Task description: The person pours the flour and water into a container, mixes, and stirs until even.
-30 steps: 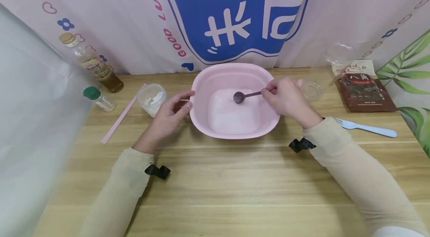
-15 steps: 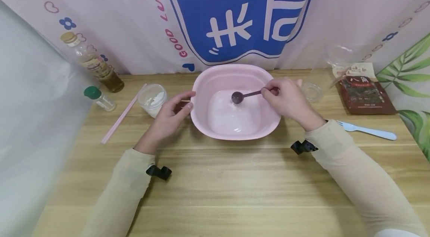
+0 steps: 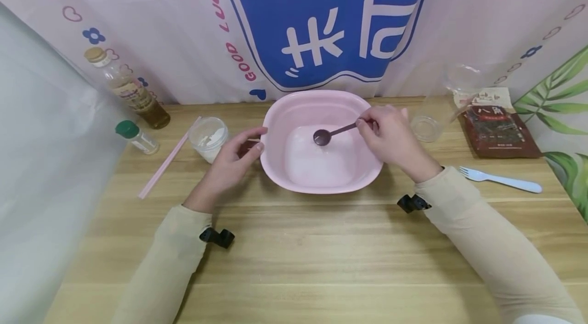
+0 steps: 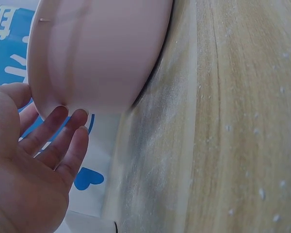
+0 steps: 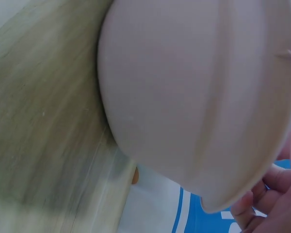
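Observation:
A pink basin (image 3: pixel 319 186) with a shallow white-looking layer, seemingly liquid, stands at the table's middle. My right hand (image 3: pixel 390 135) pinches the handle of a dark brown measuring spoon (image 3: pixel 322 137). The spoon's round bowl is inside the basin; I cannot tell whether it touches the liquid. On the basin's left side, my left hand (image 3: pixel 231 163) touches the rim with thumb and fingertips, its fingers loosely extended. The left wrist view shows these fingers (image 4: pixel 63 141) against the basin's outer wall. In the right wrist view the basin (image 5: pixel 174 87) hides the spoon.
Left of the basin are a clear jar (image 3: pixel 209 135) of white powder, a pink stick (image 3: pixel 167 160), a green-capped shaker (image 3: pixel 137 136) and an oil bottle (image 3: pixel 133 92). On the right are a clear cup (image 3: pixel 427 127), a brown spice packet (image 3: pixel 498 130) and a blue fork (image 3: pixel 500 179).
The right hand has shifted the spoon's bowl slightly left inside the basin, and the bright reflections in the liquid have changed. The left hand keeps its place at the rim.

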A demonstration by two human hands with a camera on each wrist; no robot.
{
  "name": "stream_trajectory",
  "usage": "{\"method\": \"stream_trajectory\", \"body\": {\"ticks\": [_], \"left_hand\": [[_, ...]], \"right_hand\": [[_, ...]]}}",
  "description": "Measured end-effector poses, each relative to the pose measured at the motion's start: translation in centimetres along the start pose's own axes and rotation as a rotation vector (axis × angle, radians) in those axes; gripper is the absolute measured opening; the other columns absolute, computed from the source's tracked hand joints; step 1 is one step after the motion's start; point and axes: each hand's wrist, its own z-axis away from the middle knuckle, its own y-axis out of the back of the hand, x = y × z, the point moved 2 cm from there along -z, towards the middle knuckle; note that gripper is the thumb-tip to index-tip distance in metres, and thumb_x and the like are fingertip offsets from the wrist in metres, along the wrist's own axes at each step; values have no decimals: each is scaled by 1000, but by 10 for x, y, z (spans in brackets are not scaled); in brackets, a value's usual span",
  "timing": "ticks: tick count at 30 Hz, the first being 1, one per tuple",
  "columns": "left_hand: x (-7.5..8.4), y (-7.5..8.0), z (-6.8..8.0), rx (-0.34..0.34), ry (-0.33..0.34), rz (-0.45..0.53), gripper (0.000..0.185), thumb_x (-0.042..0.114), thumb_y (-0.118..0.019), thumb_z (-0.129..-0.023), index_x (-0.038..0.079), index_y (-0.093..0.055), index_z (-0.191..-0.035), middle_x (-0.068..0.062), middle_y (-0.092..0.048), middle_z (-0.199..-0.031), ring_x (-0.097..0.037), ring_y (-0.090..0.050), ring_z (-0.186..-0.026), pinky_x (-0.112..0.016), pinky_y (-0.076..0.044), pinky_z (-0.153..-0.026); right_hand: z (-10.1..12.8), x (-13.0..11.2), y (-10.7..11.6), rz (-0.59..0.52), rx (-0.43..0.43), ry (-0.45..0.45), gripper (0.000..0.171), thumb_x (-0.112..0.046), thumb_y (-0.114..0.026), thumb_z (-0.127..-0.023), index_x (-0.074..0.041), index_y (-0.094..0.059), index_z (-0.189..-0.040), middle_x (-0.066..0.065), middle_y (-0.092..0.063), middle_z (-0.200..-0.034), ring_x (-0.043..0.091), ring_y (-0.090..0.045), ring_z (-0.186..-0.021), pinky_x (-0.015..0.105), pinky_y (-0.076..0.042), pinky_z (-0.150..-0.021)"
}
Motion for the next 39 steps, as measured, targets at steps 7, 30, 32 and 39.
{"method": "stream_trajectory", "body": {"ticks": [7, 30, 32, 39], "left_hand": [[0, 1, -1, -2, 21, -20, 45, 22, -58, -113, 11, -54, -157, -13, -61, -154, -32, -67, -127, -38, -62, -102], [0, 0, 1, -11, 39, -23, 46, 26, -57, -113, 14, -53, -158, -13, -63, -150, -31, -67, -125, -52, -59, -106], [0, 1, 2, -13, 39, -25, 47, 27, -57, -113, 14, -53, -158, -13, -62, -151, -31, -67, -125, -52, -60, -106], [1, 1, 2, -16, 28, -17, 47, 24, -57, -113, 12, -53, -158, -15, -63, -150, -32, -68, -123, -54, -60, -105]], "right_hand": [[-2, -8, -7, 174, -64, 57, 20, -17, -65, -104, -4, -79, -97, 8, -69, -80, 32, -55, -89, 48, -30, -86], [-7, 0, 0, -38, -208, 12, 18, -12, -66, -107, -2, -80, -110, 10, -79, -91, 26, -67, -87, 37, -43, -88], [-8, -2, -4, -70, -242, -4, 18, -14, -67, -107, -3, -81, -112, 9, -81, -95, 26, -68, -90, 36, -49, -84], [-11, -10, -12, -51, -243, 9, 17, -15, -70, -106, -4, -82, -113, 11, -82, -101, 27, -72, -96, 42, -54, -89]]}}
